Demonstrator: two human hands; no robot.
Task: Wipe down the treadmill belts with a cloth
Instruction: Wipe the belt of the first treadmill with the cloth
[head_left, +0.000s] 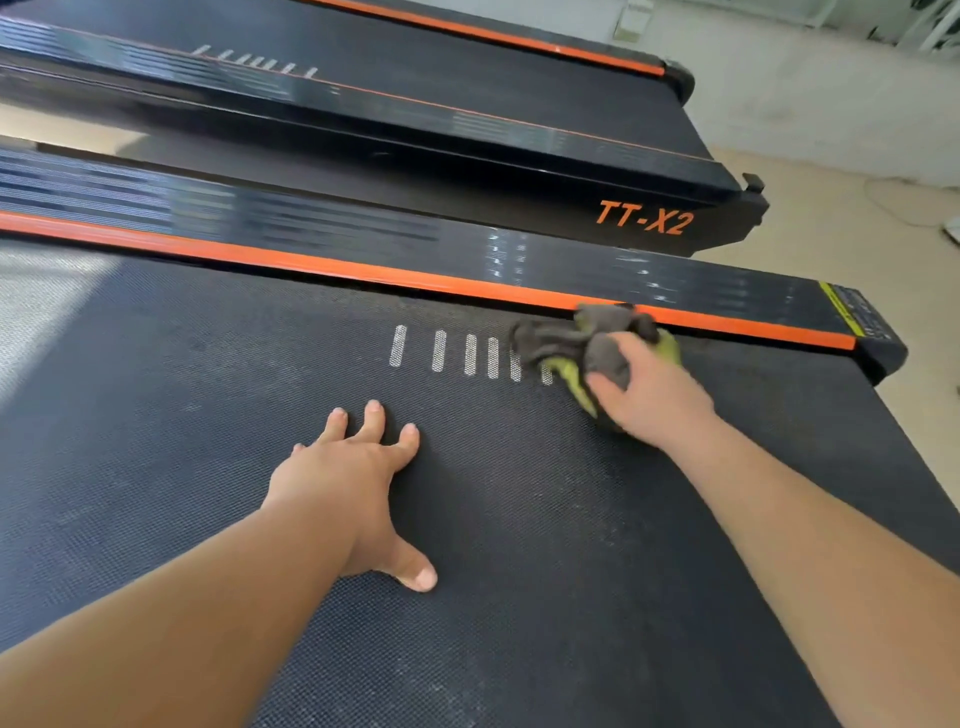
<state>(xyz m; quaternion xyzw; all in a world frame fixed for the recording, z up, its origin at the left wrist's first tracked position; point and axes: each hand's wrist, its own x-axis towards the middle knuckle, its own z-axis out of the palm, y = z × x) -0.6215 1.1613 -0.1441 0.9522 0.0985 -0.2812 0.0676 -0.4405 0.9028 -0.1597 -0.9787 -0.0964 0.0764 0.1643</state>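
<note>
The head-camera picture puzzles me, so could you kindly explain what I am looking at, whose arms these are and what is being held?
There is no robot here: a person wears one camera on the head, and it looks down at their own two bare arms. The dark textured surface is a treadmill belt. The left hand rests flat on it with fingers spread and holds nothing. The right hand grips a crumpled grey and yellow-green cloth and holds it on the belt at the orange side rail, over the end of a row of white dashes. Behind lies a second treadmill, marked with the TT-X2 label.
</note>
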